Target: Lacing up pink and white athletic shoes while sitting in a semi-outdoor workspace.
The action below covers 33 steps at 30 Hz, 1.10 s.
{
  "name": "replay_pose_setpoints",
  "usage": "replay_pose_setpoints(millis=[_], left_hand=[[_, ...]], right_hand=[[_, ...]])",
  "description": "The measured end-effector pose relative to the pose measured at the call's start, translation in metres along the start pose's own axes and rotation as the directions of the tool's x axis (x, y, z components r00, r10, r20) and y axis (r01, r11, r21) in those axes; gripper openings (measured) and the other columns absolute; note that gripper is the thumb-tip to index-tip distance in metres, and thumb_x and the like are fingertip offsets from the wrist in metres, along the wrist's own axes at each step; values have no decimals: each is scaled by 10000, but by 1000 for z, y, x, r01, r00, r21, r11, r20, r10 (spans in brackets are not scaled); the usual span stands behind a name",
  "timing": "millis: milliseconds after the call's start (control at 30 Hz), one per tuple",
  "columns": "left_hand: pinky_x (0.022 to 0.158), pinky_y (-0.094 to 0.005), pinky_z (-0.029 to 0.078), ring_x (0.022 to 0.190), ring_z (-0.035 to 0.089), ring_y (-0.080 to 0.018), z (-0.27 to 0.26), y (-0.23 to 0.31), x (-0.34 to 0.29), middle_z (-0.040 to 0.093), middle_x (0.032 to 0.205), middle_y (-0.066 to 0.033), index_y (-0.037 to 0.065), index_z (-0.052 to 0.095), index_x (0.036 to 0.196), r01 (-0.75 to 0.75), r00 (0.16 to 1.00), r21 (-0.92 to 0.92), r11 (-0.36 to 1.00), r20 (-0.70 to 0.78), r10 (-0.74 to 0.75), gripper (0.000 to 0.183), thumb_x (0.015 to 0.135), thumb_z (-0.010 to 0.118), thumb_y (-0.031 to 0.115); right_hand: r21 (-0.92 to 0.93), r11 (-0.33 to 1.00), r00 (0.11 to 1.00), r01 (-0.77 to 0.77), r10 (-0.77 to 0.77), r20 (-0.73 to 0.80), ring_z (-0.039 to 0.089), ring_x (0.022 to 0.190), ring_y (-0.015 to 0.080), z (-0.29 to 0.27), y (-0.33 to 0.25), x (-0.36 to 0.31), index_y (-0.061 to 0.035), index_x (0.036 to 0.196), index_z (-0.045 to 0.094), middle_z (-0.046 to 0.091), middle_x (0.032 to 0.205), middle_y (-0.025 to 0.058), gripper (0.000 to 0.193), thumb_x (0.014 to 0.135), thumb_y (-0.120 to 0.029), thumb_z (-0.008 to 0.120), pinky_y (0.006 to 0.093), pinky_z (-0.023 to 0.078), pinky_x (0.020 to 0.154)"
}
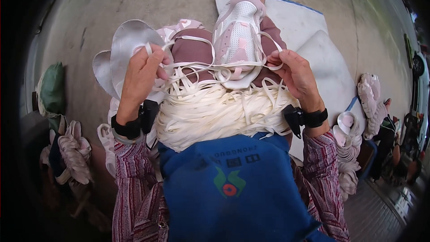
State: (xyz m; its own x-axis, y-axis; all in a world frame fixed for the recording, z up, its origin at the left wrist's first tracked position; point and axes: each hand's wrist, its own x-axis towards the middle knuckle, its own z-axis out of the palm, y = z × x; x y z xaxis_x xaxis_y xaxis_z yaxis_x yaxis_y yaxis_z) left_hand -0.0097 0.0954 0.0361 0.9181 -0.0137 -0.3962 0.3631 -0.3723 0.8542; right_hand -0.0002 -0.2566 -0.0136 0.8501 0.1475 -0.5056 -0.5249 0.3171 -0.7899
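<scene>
A pink and white mesh shoe upper (241,38) lies across my lap between my knees, its toe pointing away from me. A flat white shoelace (195,39) runs out from it to both sides. To its left, my left hand (145,69) is closed in a pinch on one part of the lace. My right hand (293,74), right of the upper, pinches the other part between thumb and fingers. Below both hands a thick bundle of cream laces (219,114) rests on my lap, above a blue apron (224,166).
Shiny silver-grey rounded pieces (130,47) sit beside my left hand. A pale sheet (300,22) covers the floor at the right. Stacked shoe uppers stand at the left (74,152) and right (348,152). A green bag (53,87) is at far left; another person (398,152) sits far right.
</scene>
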Motion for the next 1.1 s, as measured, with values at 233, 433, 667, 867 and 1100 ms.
replay_pose_setpoints(millis=[233,433,667,867,1100], left_hand=[[914,-332,430,1103,529,-276,2,-1,13,516,1225,-192,-10,491,1236,-302,692,607,735,-391,607,429,860,609,158],[630,-371,456,686,611,-273,49,23,40,629,734,-142,45,577,1138,-351,921,585,731,75,382,329,931,556,300],[582,-382,437,614,558,-300,58,11,51,557,653,-141,9,518,782,-354,927,620,701,133,350,232,832,625,209],[582,-297,446,636,593,-176,55,7,48,591,671,-89,4,577,873,-300,949,318,899,4,315,111,828,568,105],[582,-229,450,642,561,-83,78,26,52,580,758,-30,-17,558,991,-198,970,98,975,164,180,180,928,507,144]], right_hand=[[-426,896,964,127,-212,-159,598,885,150,-7,-1,-14,14,1044,632,632,996,84,213,905,-131,564,286,491,813],[-899,190,742,394,-643,189,602,838,260,3,-9,-17,-13,1063,613,584,985,127,259,805,-29,604,328,488,749],[-857,12,825,515,-279,492,593,845,344,-3,-6,3,1,814,557,541,946,151,97,762,-41,627,412,492,712],[-845,-56,813,532,-242,529,603,729,333,-5,-7,9,2,796,564,566,821,140,101,800,-85,613,404,496,659],[-876,409,967,255,-125,223,617,613,348,34,-30,7,48,877,525,604,660,201,271,853,-205,617,420,495,583]])
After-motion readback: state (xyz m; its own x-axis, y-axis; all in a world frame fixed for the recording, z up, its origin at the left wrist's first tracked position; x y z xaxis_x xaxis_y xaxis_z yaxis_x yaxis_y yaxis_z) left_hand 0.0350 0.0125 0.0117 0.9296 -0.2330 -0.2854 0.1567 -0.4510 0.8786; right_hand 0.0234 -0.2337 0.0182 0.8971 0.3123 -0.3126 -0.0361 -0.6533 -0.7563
